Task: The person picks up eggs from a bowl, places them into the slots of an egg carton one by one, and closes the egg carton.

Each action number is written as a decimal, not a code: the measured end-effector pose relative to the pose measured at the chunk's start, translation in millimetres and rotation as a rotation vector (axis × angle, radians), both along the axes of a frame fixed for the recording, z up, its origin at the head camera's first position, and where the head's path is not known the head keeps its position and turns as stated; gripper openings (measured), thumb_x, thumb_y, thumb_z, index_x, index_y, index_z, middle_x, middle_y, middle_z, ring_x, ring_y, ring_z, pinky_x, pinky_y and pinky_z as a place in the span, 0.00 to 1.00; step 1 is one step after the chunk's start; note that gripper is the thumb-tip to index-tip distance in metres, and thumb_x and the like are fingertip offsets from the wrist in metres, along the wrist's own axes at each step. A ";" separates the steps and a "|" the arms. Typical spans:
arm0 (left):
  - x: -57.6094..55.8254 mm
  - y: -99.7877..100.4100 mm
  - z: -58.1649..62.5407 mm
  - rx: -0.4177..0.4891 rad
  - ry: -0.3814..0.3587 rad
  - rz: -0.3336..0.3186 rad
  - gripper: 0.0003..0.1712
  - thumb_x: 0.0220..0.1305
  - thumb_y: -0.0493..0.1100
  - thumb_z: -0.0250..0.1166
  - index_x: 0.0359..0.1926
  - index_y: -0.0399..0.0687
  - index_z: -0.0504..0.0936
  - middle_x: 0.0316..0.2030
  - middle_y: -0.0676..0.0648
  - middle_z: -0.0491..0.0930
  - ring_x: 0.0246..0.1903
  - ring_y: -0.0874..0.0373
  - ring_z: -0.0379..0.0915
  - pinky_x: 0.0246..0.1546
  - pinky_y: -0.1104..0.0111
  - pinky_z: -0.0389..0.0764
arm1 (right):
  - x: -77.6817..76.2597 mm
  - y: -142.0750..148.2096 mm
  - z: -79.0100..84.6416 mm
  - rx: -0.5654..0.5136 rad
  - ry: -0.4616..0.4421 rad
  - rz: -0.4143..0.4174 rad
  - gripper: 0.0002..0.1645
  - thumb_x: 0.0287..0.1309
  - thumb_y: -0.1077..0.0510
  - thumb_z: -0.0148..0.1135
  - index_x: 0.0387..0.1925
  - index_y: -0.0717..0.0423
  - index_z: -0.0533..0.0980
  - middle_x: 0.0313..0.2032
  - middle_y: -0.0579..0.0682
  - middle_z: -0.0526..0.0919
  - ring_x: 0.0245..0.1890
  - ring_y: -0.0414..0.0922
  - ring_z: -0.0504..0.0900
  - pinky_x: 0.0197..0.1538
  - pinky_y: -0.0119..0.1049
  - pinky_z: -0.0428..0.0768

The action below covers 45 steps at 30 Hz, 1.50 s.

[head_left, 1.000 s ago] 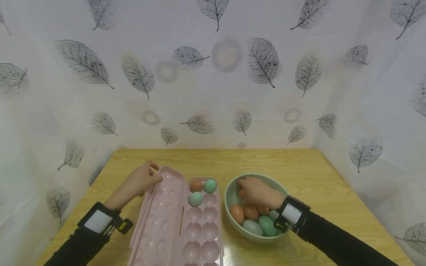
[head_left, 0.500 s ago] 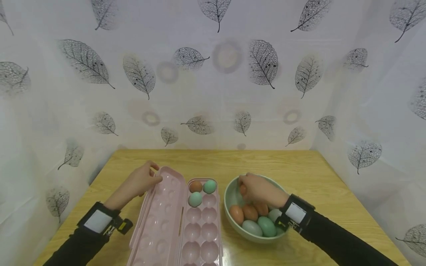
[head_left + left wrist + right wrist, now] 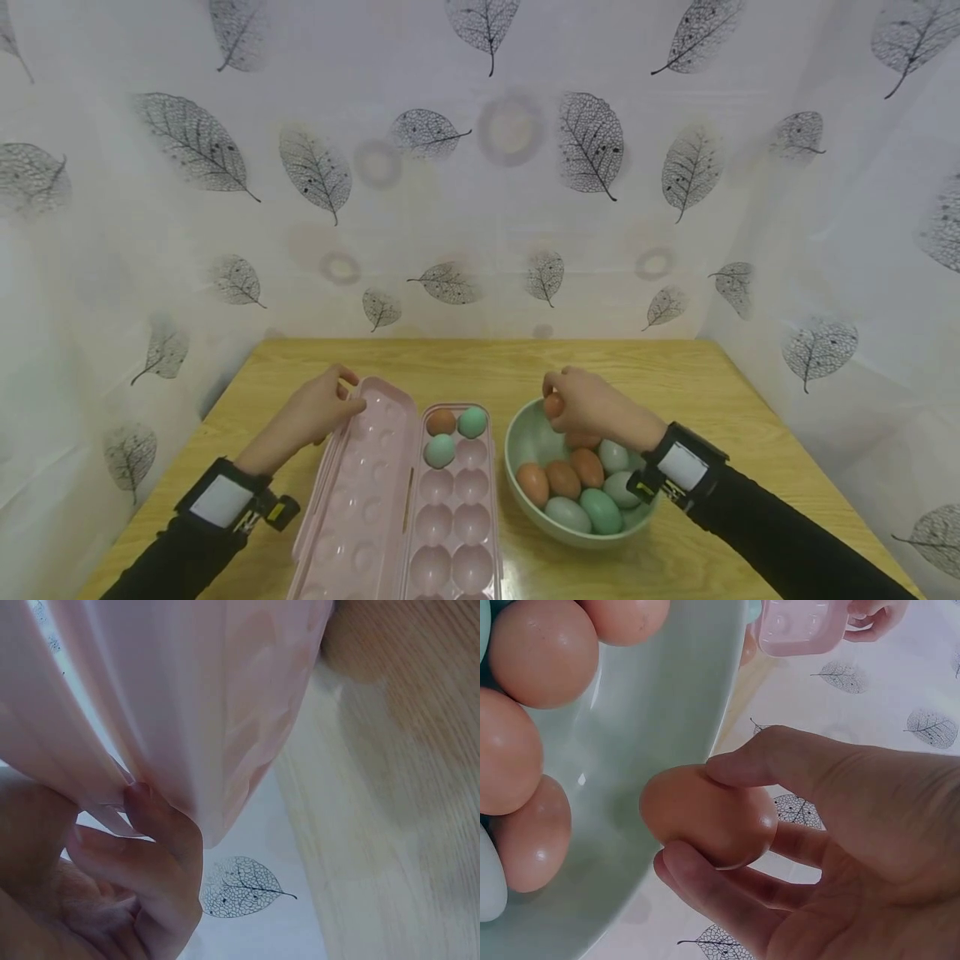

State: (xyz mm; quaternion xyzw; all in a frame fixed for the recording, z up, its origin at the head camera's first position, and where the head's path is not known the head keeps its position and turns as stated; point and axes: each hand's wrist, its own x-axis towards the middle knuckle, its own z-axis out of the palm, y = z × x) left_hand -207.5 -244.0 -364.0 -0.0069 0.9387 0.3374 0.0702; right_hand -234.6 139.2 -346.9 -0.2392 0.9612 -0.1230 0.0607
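Observation:
My right hand (image 3: 596, 406) pinches a brown egg (image 3: 705, 814) between thumb and fingers, over the far rim of a pale green bowl (image 3: 527, 429). Brown, pale and green eggs (image 3: 562, 480) lie in the bowl below. Left of it, a pink plastic egg carton (image 3: 453, 504) lies with its lid (image 3: 367, 467) swung back to the left. At its far end the cups hold a brown egg (image 3: 441, 422) and two green eggs (image 3: 472, 422). My left hand (image 3: 318, 406) grips the lid's outer edge; in the left wrist view its fingertips (image 3: 139, 802) touch the pink rim.
Everything stands on a wooden table (image 3: 637, 358). A white sheet printed with leaves (image 3: 480, 217) hangs behind and along both sides. The bowl stands close to the carton's right side. Each wrist wears a strapped device (image 3: 682, 467).
My right hand has risen from inside the bowl to its far rim, lifting the brown egg and uncovering other eggs. My left hand has stayed on the lid.

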 end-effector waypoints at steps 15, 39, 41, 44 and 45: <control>-3.1 -3.1 1.0 0.012 0.000 0.003 0.31 0.67 0.46 0.61 0.65 0.35 0.66 0.48 0.33 0.78 0.15 0.60 0.63 0.15 0.73 0.68 | 5.0 -13.3 4.7 -0.021 -0.043 -0.022 0.22 0.48 0.64 0.68 0.49 0.56 0.79 0.40 0.51 0.78 0.36 0.46 0.75 0.37 0.36 0.76; -5.9 -2.9 -0.5 0.014 0.008 0.008 0.31 0.66 0.45 0.61 0.65 0.34 0.66 0.48 0.34 0.78 0.17 0.59 0.66 0.15 0.72 0.70 | 5.9 -78.9 -2.1 -0.079 -0.009 0.096 0.22 0.47 0.59 0.73 0.47 0.52 0.79 0.38 0.48 0.77 0.35 0.45 0.74 0.35 0.36 0.73; -5.6 -2.8 -0.3 0.016 0.009 0.007 0.31 0.66 0.45 0.62 0.65 0.34 0.66 0.48 0.34 0.78 0.16 0.59 0.66 0.15 0.72 0.69 | 5.4 -85.5 -5.4 -0.087 -0.010 0.112 0.23 0.47 0.59 0.74 0.48 0.52 0.79 0.39 0.49 0.78 0.36 0.45 0.75 0.36 0.36 0.74; -5.5 -3.2 -1.1 0.015 0.008 0.003 0.31 0.66 0.45 0.62 0.65 0.34 0.66 0.48 0.34 0.78 0.16 0.59 0.66 0.15 0.72 0.69 | 5.4 -93.8 -10.2 -0.098 -0.004 0.136 0.23 0.48 0.58 0.75 0.48 0.52 0.79 0.39 0.49 0.78 0.36 0.44 0.75 0.36 0.35 0.74; -5.4 -3.4 -1.4 0.014 0.007 0.004 0.31 0.66 0.45 0.62 0.65 0.34 0.66 0.48 0.34 0.78 0.16 0.59 0.65 0.15 0.72 0.69 | 5.9 -96.2 -11.7 -0.105 -0.007 0.144 0.22 0.48 0.58 0.75 0.48 0.52 0.79 0.39 0.49 0.78 0.36 0.44 0.75 0.35 0.35 0.74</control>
